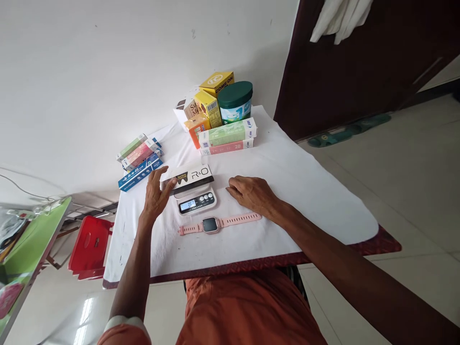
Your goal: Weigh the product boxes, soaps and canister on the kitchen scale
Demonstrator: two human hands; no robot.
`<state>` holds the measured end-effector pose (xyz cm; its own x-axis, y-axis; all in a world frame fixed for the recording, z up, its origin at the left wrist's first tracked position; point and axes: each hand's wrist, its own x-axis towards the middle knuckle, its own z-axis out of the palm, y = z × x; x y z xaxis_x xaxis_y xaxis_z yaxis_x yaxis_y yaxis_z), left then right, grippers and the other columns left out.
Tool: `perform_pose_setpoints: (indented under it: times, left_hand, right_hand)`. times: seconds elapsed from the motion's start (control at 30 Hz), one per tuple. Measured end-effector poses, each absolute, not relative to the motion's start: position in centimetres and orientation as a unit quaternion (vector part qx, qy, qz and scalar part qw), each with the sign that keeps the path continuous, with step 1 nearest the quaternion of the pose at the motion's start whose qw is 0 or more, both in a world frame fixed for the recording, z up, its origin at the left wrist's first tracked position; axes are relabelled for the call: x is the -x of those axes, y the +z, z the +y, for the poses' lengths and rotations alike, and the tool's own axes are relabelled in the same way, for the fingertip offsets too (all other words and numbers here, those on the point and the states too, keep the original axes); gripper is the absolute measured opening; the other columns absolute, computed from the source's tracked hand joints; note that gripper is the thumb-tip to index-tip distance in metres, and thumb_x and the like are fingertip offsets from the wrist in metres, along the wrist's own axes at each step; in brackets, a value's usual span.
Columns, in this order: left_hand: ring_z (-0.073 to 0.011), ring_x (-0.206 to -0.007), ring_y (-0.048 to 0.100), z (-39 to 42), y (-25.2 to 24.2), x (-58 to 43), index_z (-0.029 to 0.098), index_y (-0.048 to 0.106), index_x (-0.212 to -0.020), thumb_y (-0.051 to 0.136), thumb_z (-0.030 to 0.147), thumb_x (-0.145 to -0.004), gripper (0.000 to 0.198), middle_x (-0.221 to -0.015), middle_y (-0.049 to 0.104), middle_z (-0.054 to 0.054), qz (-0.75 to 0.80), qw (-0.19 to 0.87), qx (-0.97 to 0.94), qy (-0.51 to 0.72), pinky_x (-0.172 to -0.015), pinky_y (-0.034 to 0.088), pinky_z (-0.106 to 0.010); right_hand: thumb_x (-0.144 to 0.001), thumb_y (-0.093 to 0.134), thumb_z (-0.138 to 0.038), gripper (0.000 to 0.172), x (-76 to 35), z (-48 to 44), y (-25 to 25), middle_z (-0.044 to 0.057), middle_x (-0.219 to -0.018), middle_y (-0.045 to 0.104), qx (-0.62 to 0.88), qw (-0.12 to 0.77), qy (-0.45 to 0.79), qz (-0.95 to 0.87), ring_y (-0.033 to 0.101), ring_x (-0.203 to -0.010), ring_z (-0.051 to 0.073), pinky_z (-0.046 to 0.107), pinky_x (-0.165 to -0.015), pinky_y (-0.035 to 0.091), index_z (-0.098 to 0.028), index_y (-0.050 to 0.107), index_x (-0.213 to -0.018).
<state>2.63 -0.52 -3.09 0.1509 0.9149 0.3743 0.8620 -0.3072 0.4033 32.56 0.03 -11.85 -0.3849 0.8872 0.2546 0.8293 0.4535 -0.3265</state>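
Note:
A long black-and-white toothpaste box lies across a small digital kitchen scale whose display is lit. My left hand touches the left end of that box, fingers stretched out and apart. My right hand rests flat on the white tablecloth just right of the scale, fingers extended, holding nothing. A pink smartwatch lies flat on the cloth in front of the scale, between my two arms.
Several toothpaste boxes are piled at the table's left edge. At the back stand yellow and orange cartons, a green-lidded tin and two stacked long boxes. A red stool and green table are left; slippers lie by the dark door.

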Motion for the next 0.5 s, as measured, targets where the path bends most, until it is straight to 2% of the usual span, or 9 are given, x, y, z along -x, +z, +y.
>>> perform_pose_setpoints:
  times: [0.27,0.5]
  left_hand:
    - [-0.0294,-0.126,0.063,-0.9,-3.4,-3.0,0.026,0.061,-0.130,0.056,0.051,-0.102,0.038,-0.130,0.066,-0.011,0.580,0.038,-0.762,0.285,-0.107,0.051,-0.049]
    - [-0.0314,-0.132,0.056,-0.9,-4.8,-3.6,0.026,0.052,-0.145,0.070,0.043,-0.095,0.056,-0.139,0.060,-0.014,0.572,0.024,-0.789,0.222,-0.110,0.045,-0.050]
  right_hand:
    - [-0.102,0.047,-0.027,0.027,-32.5,0.0,-11.6,0.005,-0.080,0.070,0.517,0.196,0.072,-0.830,0.057,-0.068,0.016,0.028,-0.060,0.025,-0.018,0.064,-0.083]
    - [-0.101,0.046,-0.027,0.027,-32.8,-0.2,-12.4,0.003,-0.075,0.067,0.501,0.234,0.066,-0.831,0.056,-0.063,0.016,0.028,-0.059,0.026,-0.020,0.059,-0.078]
